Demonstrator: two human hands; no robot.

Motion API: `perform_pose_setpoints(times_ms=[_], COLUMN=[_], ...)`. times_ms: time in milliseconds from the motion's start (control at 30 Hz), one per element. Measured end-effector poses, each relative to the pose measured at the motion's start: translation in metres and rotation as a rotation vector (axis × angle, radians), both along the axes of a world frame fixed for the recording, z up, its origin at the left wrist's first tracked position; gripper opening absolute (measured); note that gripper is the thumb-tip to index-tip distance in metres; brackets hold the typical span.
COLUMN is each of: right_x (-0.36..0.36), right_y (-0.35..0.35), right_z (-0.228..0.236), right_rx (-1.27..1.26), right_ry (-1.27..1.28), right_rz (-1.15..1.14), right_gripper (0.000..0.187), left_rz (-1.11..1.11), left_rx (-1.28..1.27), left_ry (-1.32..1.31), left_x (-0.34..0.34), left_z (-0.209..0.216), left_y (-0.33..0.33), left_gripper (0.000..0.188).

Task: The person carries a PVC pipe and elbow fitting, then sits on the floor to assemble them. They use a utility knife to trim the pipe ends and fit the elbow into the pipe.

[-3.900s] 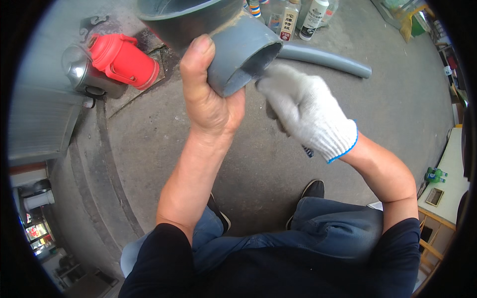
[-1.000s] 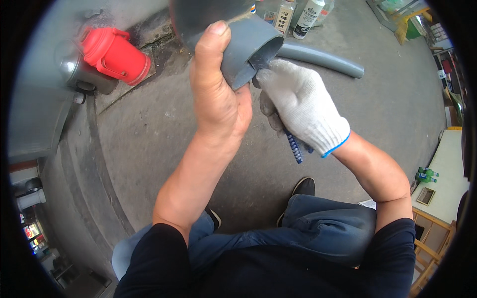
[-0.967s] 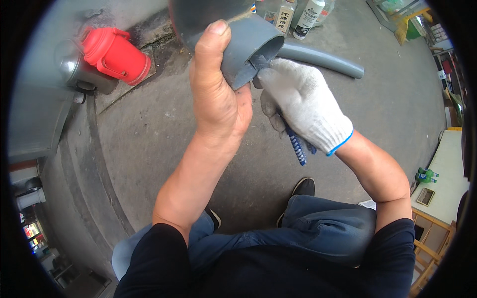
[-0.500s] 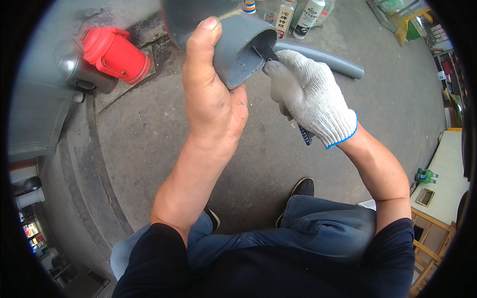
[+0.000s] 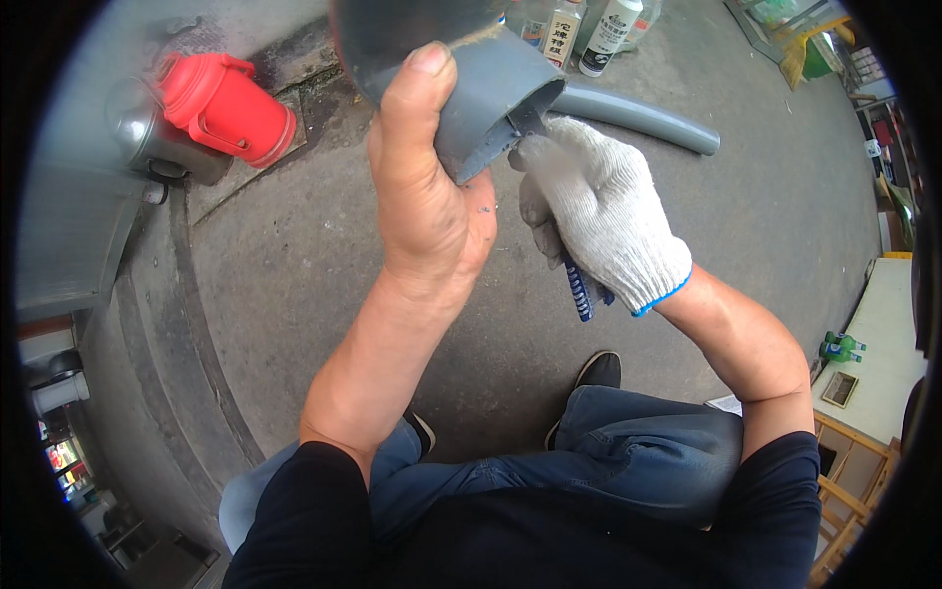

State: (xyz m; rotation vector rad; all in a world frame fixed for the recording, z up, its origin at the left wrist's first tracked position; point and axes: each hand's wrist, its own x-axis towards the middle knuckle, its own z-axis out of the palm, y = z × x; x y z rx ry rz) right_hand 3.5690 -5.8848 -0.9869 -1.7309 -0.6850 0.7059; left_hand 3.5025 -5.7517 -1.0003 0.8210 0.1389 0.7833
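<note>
My bare left hand (image 5: 427, 187) is wrapped round a grey plastic pipe (image 5: 469, 93), thumb on top and fingers beneath. The pipe's open end faces right, toward my other hand. A larger dark rounded part (image 5: 392, 39) adjoins the pipe's far end. My right hand (image 5: 608, 206), in a white knit glove with a blue cuff, is closed on a utility knife whose blue ridged handle (image 5: 579, 293) sticks out below the palm. The dark blade (image 5: 527, 119) lies at the pipe's rim. Small grey shavings cling to my left palm; the fingers under the pipe are hidden.
Behind the pipe, a grey tube (image 5: 643, 120) lies on the concrete floor. A white bottle (image 5: 609, 37) and several other bottles stand beyond it. At left are a red thermos (image 5: 231, 110) and a metal kettle (image 5: 157, 133). Green bottles (image 5: 841, 348) rest on the right-hand table (image 5: 888, 314).
My left hand and the pipe have shifted slightly right and down. My right hand has moved a little down and left, its wrist turned, and more of the knife's blue handle shows.
</note>
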Motion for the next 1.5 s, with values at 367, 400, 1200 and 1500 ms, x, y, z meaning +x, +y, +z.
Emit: perform_pose_setpoints(times_ms=[367, 400, 1200, 1500], right_x=[-0.005, -0.006, 0.014, 0.017], right_y=[0.001, 0.001, 0.004, 0.004], right_z=[0.011, 0.015, -0.006, -0.012], right_rx=[0.023, -0.008, 0.100, 0.101], right_ry=[0.188, 0.235, -1.005, -0.962], right_rz=[0.128, 0.140, 0.057, 0.043], right_gripper=[0.033, 0.033, 0.017, 0.016], left_rz=[-0.121, -0.142, -0.255, -0.142], left_rx=[-0.023, -0.022, -0.151, -0.084], left_ry=[-0.061, -0.053, -0.162, -0.160], left_x=[-0.001, -0.002, 0.007, 0.010], left_z=[-0.003, -0.002, -0.015, -0.023], left_y=[0.006, 0.006, 0.022, 0.023], left_gripper=[0.054, 0.056, 0.104, 0.094])
